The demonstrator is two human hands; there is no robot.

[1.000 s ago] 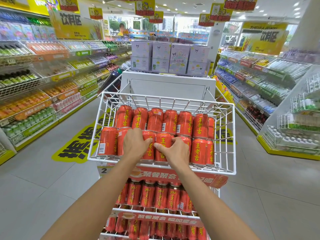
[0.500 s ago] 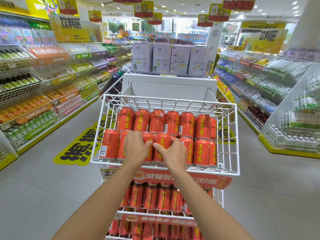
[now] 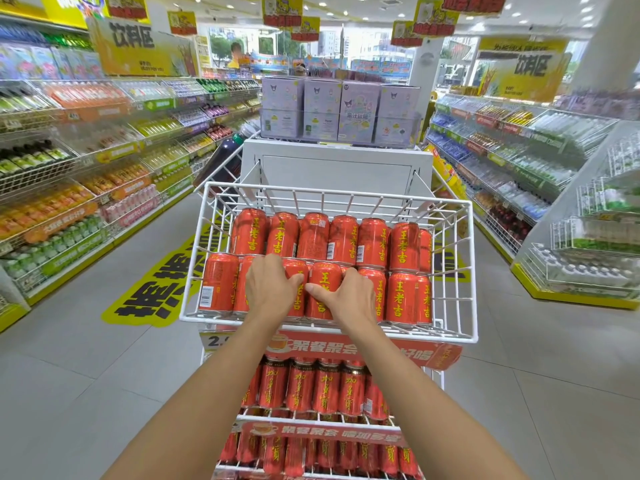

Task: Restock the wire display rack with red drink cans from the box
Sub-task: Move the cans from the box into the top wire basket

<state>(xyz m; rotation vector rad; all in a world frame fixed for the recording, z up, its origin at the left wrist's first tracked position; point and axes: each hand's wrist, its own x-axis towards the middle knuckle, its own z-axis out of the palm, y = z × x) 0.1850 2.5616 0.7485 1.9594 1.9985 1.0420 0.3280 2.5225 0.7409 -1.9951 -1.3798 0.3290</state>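
Observation:
A white wire display rack (image 3: 457,271) stands in the aisle, its top basket filled with two rows of red drink cans (image 3: 343,240) with yellow characters. My left hand (image 3: 270,289) rests on a front-row can, fingers wrapped over its top. My right hand (image 3: 349,299) grips the neighbouring front-row can (image 3: 323,289), thumb across its face. Both hands touch near the middle of the front row. Lower tiers (image 3: 311,386) hold more red cans behind red price strips. No box is in view.
Drink shelves (image 3: 86,174) line the left aisle and more shelving (image 3: 512,157) runs along the right. Purple cartons (image 3: 337,110) sit on a white stand behind the rack. A yellow floor sticker (image 3: 152,289) lies to the left on grey tiles.
Both hands have stayed on the front-row cans with only slight shifts; the view has dipped a little, so the rack sits lower in frame.

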